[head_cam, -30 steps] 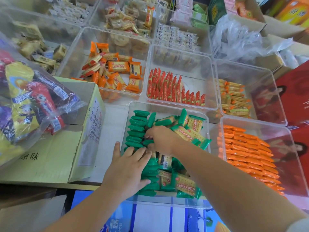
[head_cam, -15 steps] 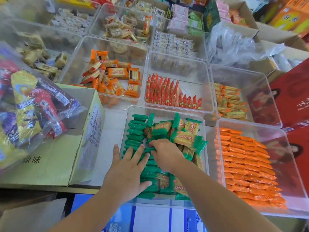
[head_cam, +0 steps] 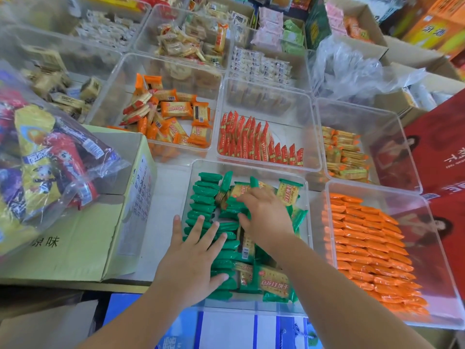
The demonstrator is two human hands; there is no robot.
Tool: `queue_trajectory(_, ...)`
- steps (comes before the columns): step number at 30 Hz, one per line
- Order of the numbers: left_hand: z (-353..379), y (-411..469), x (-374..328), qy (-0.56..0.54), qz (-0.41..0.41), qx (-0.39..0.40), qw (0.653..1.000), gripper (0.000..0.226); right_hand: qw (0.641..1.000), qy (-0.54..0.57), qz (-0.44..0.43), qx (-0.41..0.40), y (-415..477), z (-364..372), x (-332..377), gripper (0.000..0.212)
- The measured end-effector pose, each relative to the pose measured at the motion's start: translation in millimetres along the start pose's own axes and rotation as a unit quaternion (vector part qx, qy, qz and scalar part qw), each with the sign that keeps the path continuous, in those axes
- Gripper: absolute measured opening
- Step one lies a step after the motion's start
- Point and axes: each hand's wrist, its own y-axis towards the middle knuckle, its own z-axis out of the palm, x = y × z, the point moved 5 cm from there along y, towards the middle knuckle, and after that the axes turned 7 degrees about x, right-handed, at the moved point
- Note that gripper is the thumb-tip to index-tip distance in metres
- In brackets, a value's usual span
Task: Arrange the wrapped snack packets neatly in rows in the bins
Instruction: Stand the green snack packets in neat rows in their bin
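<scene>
Tabletop [head_cam: 166, 197] crowded: I'm bracing the green packets [head_cam: 203, 197], left hand [head_cam: 193, 258] fingers [head_cam: 195, 227] spread flat, right hand [head_cam: 269, 215] pinching loose ones, best keeping them edge-on.

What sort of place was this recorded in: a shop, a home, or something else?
Most likely a snack shop or its stockroom. Many clear bins stand side by side, each holding one kind of wrapped snack, such as the green packets. Open cartons surround them, and a bulk bag of sweets lies on one.
</scene>
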Motion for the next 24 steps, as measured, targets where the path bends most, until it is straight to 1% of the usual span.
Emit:
queue_trajectory(1,0,0,0,0.001,-0.001,0.001,1.0,0.089,0.998,-0.057,0.015,0.012,2,4,-6,0.051)
queue_trajectory(3,1,0,0,0.001,-0.003,0.002,1.0,0.09,0.987,-0.13,0.051,0.076,6,14,-17,0.086)
queue_trajectory(4,1,1,0,0.002,-0.002,0.003,1.0,0.09,0.982,-0.143,0.064,0.109,8,20,-21,0.097)
queue_trajectory(5,1,0,-1,0.003,-0.002,0.003,1.0,0.09,0.978,-0.144,0.07,0.13,11,26,-24,0.102)
queue_trajectory(9,1,0,-1,0.001,-0.001,0.002,1.0,0.091,0.976,-0.157,0.034,0.145,26,31,-14,0.098)
queue_trajectory(11,1,0,-1,0.001,0.0,0.003,1.0,0.091,0.978,-0.127,-0.002,0.166,34,32,-7,0.093)
queue_trajectory(13,0,0,-1,-0.004,0.0,0.002,1.0,0.09,0.975,-0.071,0.004,0.209,43,33,-3,0.093)
queue_trajectory(14,0,0,0,-0.007,0.0,0.001,1.0,0.09,0.973,-0.06,0.013,0.224,47,33,-3,0.094)
queue_trajectory(17,-2,0,0,-0.016,-0.002,0.001,1.0,0.091,0.963,-0.108,0.025,0.247,51,37,-4,0.103)
queue_trajectory(19,-2,0,0,-0.017,-0.003,0.003,1.0,0.092,0.96,-0.131,0.045,0.243,49,40,-8,0.103)
queue_trajectory(22,-2,0,0,-0.014,-0.006,0.002,1.0,0.094,0.963,-0.158,0.051,0.211,47,43,-8,0.086)
queue_trajectory(24,-3,0,0,-0.012,-0.006,0.005,1.0,0.096,0.964,-0.179,0.048,0.189,46,45,-9,0.081)
